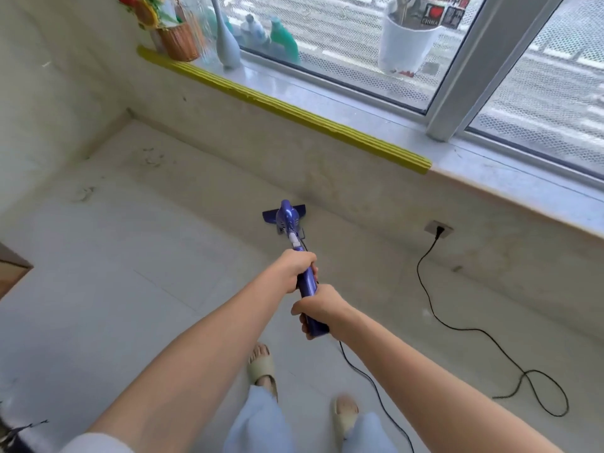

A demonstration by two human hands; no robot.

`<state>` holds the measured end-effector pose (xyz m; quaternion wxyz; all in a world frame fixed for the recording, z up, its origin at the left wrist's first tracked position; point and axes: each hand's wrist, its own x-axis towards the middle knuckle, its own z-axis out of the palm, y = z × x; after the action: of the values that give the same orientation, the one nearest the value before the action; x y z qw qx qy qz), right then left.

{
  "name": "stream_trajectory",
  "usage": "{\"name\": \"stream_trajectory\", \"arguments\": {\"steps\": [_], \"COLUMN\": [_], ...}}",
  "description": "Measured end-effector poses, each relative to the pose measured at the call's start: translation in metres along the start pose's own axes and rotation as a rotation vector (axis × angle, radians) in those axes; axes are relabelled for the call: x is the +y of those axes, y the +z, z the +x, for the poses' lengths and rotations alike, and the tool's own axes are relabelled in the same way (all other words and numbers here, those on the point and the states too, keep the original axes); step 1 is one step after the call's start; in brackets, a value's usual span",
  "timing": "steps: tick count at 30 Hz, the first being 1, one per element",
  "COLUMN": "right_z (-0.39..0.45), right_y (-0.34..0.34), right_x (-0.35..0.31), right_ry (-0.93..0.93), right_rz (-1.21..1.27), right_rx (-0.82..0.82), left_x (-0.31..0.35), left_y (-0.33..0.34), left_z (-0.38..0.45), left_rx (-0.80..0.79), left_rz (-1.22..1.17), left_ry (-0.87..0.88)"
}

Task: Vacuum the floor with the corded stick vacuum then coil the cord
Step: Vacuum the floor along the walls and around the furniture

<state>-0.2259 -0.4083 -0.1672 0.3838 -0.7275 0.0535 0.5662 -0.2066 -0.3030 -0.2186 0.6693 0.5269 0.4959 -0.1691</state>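
A purple stick vacuum (287,220) stands on the pale floor, its flat head (269,217) close to the low wall under the window. My left hand (299,268) grips the upper part of the purple handle. My right hand (318,308) grips the handle's end, just below the left. The black cord (425,289) runs from a wall socket (438,229) down across the floor, loops at the right (542,393), and comes back under my right arm to the handle.
Dust and hair clumps (152,158) lie on the floor near the left corner. A window sill with a yellow edge guard (294,112) carries vases (227,44), a basket (179,40) and a white pot (405,40). A wooden furniture corner (13,273) juts in at left. My sandalled feet (261,367) stand below.
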Motion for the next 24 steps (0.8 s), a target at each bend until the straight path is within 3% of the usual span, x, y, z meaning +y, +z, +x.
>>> {"name": "stream_trajectory", "arguments": {"steps": [7,12,17,24], "right_z": [0.023,0.032,0.033,0.018], "right_y": [0.065,0.075,0.081,0.101], "right_x": [-0.073,-0.104,-0.103,-0.073], "right_ry": [-0.001,-0.018,-0.01,0.019], "right_rz": [0.137,0.2,0.193,0.064], "right_rx": [0.125,0.186,0.219,0.282], "left_x": [0.057,0.084,0.078,0.046], "left_y": [-0.078,-0.098,-0.095,-0.088], "left_z": [0.018,0.028,0.03,0.027], "left_rx": [-0.07,-0.136,-0.139,-0.054], "left_rz": [-0.032,-0.135,-0.267,-0.118], "left_ry": [-0.094,-0.114,-0.097,-0.077]}}
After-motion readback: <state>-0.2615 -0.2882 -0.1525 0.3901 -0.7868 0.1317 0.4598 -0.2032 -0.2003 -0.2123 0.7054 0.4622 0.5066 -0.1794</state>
